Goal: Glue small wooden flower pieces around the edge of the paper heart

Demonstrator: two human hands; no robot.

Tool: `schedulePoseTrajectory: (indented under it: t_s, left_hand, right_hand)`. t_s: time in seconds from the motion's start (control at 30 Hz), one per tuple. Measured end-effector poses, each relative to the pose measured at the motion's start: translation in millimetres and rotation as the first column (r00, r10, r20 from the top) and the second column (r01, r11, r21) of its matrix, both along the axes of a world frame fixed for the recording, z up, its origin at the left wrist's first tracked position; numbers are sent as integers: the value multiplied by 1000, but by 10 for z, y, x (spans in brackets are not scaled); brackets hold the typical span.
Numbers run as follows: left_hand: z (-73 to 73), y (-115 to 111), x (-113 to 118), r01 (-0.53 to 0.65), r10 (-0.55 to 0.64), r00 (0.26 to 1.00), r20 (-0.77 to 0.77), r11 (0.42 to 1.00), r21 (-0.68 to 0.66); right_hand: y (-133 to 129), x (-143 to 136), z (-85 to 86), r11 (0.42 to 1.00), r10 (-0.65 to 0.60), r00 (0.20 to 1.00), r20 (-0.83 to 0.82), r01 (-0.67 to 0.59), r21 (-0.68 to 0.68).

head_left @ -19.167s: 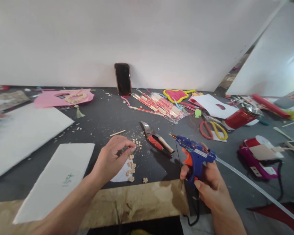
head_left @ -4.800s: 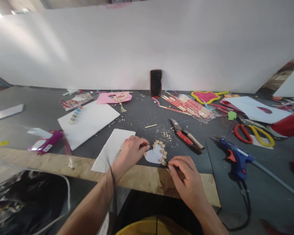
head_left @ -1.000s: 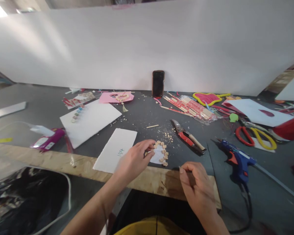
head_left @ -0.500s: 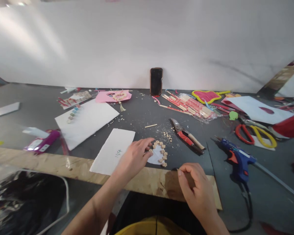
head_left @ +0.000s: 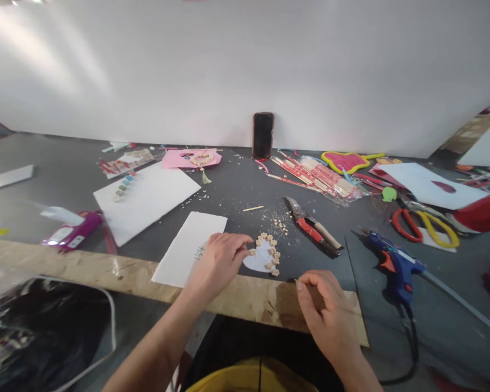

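Note:
A small white paper heart (head_left: 256, 259) lies near the table's front edge, with small pale wooden pieces (head_left: 274, 254) along its top and right side. My left hand (head_left: 220, 258) hovers at the heart's left edge, over a white card (head_left: 178, 261) with handwriting. Its thumb and forefinger are a little apart, with nothing visible between them. To the right of the heart, my right hand (head_left: 329, 313) is at the wooden edge strip, thumb and forefinger pinched together. What they hold, if anything, is too small to make out. Loose wooden bits (head_left: 281, 224) are scattered behind the heart.
Red-handled pruning shears (head_left: 312, 228) and a blue glue gun (head_left: 398, 267) with its cord lie to the right, with scissors (head_left: 433, 228) behind. A phone (head_left: 263, 135) leans against the wall. Packaged sticks (head_left: 314, 177), paper sheets (head_left: 155, 190) and a purple glue gun-like tool (head_left: 71, 233) lie around.
My left hand has drawn slightly left, away from the heart, uncovering more of its left side. Its fingers have come closer together. My right hand stays pinched in about the same place.

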State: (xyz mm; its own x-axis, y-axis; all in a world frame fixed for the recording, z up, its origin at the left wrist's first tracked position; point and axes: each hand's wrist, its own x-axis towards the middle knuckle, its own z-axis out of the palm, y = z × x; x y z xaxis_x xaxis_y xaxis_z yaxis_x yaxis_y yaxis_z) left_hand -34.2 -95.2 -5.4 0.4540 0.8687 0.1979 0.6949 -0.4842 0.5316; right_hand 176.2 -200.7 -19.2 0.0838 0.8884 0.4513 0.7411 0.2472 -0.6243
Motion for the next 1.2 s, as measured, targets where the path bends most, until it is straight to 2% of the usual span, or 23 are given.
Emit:
schedulePoseTrajectory:
  t_s: [0.13,0.43,0.53,0.63,0.73,0.83,1.0,1.2]
  left_hand:
    - [19,-13,-16,-32,31,999,20,998,44]
    - [-13,-58,28,3,-5,1000,20,996,90]
    - [63,-51,59,-32,30,996,87,999,23]
    - [138,-52,96,-76,109,964,243,987,-141]
    - [165,-60,133,-35,161,908,388,950,-311]
    - [161,-85,173,35,168,864,474,920,-389]
    - [179,-179,258,140,128,832,540,892,-429]
    - [281,-256,299,144,23,869,495,944,-296]
  right_hand:
    - [-1,-1,0,1000,-5,1000,0,5,-1]
    - [-2,-7,-9,1000,7,1000,-8,-8,-24]
    - [-15,-1,-15,1000,10,1000,0,-10,-18]
    - [-15,2,3,1000,7,1000,4,-7,-7]
    - [24,-19,66,1000,17,1000,0,-17,13]
    - [102,-76,157,998,36,999,-15,-35,46]
    - [220,-192,269,997,58,997,-43,-56,47]
    - [236,-245,299,993,120,991,-60,-119,15]
